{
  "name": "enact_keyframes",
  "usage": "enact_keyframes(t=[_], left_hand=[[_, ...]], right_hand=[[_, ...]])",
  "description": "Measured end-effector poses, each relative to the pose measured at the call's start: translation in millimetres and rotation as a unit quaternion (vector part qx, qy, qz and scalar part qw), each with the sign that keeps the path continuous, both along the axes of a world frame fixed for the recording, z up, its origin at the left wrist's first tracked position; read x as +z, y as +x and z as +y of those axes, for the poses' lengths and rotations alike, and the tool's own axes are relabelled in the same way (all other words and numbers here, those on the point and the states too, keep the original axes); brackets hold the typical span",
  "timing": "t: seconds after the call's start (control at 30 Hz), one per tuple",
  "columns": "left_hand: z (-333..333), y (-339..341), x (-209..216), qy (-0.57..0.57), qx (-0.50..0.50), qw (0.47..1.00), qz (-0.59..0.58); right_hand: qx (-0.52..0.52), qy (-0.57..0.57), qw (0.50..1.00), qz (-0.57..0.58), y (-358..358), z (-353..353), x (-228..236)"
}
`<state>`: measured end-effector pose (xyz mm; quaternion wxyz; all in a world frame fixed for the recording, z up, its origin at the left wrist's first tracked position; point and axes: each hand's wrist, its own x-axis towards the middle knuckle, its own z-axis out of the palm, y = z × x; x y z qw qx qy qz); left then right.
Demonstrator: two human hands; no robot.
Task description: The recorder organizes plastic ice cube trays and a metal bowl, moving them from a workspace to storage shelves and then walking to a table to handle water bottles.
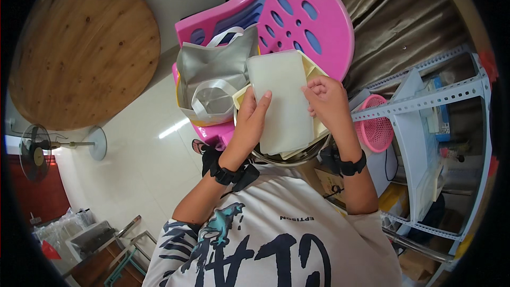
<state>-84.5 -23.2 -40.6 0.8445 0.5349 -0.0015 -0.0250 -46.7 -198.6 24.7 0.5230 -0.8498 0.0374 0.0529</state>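
A frosted white rectangular plastic piece (283,103), which looks like a box lid, is held up in front of me, long side upright. My left hand (253,119) grips its left edge, thumb on top and fingers behind. At the right edge, the curled fingers of my right hand (325,100) pinch it. Partly hidden behind it lies a cream plastic tray (317,70) with raised dividers. Under these, the rim of a round metal vessel (313,154) shows near my shirt. Just left stands a silver-lined carrier bag (212,69) with white handles, its top gaping.
Pink plastic chairs (326,16), one inside another, stand beyond the bag. To the right is a white perforated metal shelf (419,103) beside a pink mesh basket (376,127). A round wooden tabletop (85,48) leans at left, near a standing fan (38,151).
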Motion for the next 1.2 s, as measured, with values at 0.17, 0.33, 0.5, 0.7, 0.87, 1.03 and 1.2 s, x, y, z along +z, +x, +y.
enact_keyframes(t=[0.17, 0.33, 0.5, 0.7, 0.87, 1.03, 1.2], left_hand=[[1.0, -2.2, 0.3, -0.008, -0.015, 0.999, 0.050], [0.6, -2.4, -10.1, 0.021, -0.001, 0.999, 0.047], [0.2, 2.7, -9.8, 0.006, -0.006, 1.000, 0.026], [-0.2, 5.6, -15.6, 0.016, 0.012, 1.000, -0.010], [1.7, 5.6, -14.0, 0.044, -0.007, 0.999, -0.019], [26.0, 4.2, 17.8, 0.034, 0.037, 0.999, -0.006], [106.3, 28.4, 75.9, 0.104, 0.114, 0.988, -0.024]], right_hand=[[0.001, 0.004, 1.000, -0.007, -0.1, -6.8, -5.7], [0.000, 0.020, 1.000, -0.005, -1.0, -11.2, -14.3], [0.009, 0.087, 0.996, 0.028, -5.0, -7.1, -16.2], [-0.001, -0.105, 0.989, -0.108, -45.6, -25.8, -29.3], [0.085, -0.230, 0.964, -0.105, -70.9, -21.9, -32.9], [0.069, -0.184, 0.978, -0.074, -64.7, -21.2, -29.3], [0.002, -0.197, 0.979, -0.055, -62.7, -13.3, -30.1]])
